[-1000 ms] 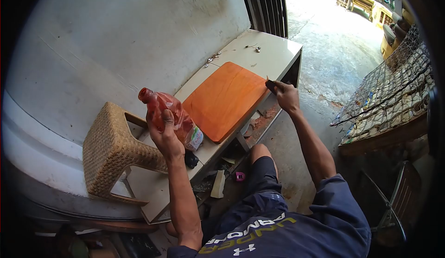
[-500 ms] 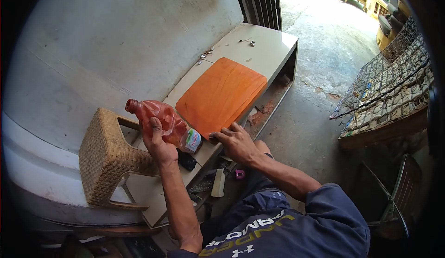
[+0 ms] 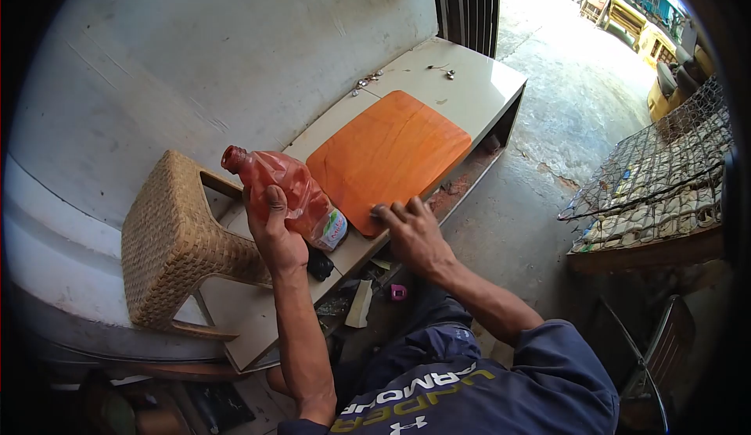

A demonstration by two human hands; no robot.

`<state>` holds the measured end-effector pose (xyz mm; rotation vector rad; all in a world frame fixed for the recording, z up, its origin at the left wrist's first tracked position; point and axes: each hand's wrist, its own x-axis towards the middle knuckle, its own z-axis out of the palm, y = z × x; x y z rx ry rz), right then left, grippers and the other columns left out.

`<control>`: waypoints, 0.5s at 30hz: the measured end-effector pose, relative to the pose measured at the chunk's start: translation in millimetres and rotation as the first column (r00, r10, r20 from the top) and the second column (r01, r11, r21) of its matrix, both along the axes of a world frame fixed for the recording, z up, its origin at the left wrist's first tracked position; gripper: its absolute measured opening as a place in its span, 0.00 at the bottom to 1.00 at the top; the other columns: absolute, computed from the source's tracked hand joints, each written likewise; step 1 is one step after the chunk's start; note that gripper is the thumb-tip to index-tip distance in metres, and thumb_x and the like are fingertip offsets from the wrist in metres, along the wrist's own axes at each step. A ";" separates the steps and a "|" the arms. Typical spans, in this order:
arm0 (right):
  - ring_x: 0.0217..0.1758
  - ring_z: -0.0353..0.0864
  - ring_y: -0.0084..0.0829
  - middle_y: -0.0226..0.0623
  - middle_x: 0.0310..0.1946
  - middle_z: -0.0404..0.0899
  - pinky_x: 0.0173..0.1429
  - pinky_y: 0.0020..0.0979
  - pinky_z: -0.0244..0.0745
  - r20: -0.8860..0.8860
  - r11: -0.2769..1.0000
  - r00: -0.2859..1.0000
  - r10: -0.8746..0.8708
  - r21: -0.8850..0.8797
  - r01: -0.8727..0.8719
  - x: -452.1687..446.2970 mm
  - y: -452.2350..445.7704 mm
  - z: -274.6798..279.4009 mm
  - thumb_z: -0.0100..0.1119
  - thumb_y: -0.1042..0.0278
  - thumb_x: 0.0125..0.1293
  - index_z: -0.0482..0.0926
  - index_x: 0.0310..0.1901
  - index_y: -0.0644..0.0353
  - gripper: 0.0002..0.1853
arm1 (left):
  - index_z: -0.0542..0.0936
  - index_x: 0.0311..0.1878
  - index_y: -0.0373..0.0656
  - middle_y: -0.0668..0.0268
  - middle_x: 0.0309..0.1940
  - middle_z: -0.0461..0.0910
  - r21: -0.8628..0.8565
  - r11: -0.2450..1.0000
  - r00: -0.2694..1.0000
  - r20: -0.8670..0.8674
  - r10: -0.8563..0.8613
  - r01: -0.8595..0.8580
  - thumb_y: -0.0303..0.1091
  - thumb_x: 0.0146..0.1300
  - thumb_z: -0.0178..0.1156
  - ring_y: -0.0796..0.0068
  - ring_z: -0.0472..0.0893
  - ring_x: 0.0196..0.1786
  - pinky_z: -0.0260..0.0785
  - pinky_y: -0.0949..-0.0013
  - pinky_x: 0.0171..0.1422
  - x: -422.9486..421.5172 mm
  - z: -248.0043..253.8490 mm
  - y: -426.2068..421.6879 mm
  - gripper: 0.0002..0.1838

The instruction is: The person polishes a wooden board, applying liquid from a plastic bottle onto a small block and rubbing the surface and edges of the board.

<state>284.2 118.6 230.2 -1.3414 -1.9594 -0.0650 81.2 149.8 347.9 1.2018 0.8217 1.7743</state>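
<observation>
My left hand [image 3: 278, 228] is wrapped around a crumpled clear plastic bottle [image 3: 285, 185] stained red inside. The bottle is tilted, its uncapped neck to the upper left and its labelled base to the lower right. An orange board [image 3: 395, 149] with rounded corners lies flat on a low white bench [image 3: 477, 83]. Over the board's near corner, my right hand [image 3: 413, 231] has its fingers curled together. Something small and greyish may be at its fingertips, but I cannot make it out.
A woven-pattern stool [image 3: 168, 239] stands left of the bottle. Small shiny bits [image 3: 364, 83] lie along the wall. Below the bench are a pale block [image 3: 359, 303] and a pink object [image 3: 399, 292]. A netted crate [image 3: 649, 192] and a metal-framed chair [image 3: 661, 349] stand to the right.
The view has shifted, so the bench and board appear further right. My right hand has moved from the board's near edge onto its corner. My left hand still holds the bottle.
</observation>
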 end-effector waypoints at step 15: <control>0.37 0.77 0.40 0.41 0.35 0.87 0.54 0.40 0.74 -0.008 0.966 0.966 -0.257 0.012 0.257 69.9 62.2 17.3 0.60 0.77 0.63 0.88 0.52 0.55 0.16 | 0.61 0.80 0.43 0.63 0.70 0.71 -0.005 1.000 0.999 0.045 -0.025 0.025 0.46 0.72 0.67 0.65 0.72 0.71 0.65 0.57 0.77 -7.3 -1.5 2.6 0.40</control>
